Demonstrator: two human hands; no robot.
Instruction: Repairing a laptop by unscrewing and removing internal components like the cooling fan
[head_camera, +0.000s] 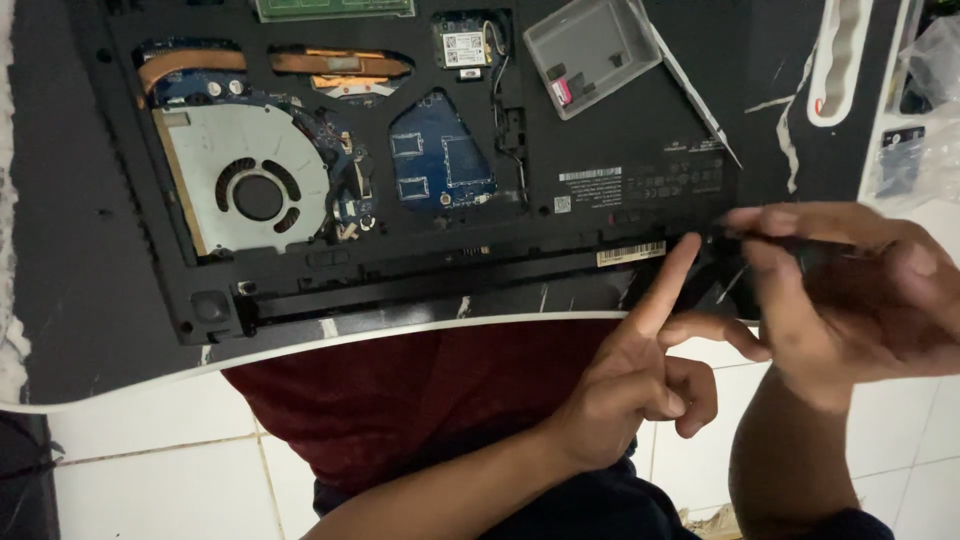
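Observation:
A black laptop (620, 130) lies upside down on the dark table (70, 300), its bottom cover off. A round cooling fan (255, 185), copper heat pipes and blue circuit boards are exposed. My left hand (640, 370) points its index finger at the laptop's near edge, beside a pale barcode sticker (630, 253). My right hand (850, 290) grips a thin black tool (800, 245), probably a screwdriver. The tool's tip sits at the laptop's near right corner, close to my left fingertip.
A clear plastic tray (590, 50) with small parts rests on the laptop's far right. A white holder (840, 60) and plastic bags (925, 130) sit at the right. The table's white curved rim (300, 350) runs above my red-clothed lap (420, 400) and the tiled floor (160, 470).

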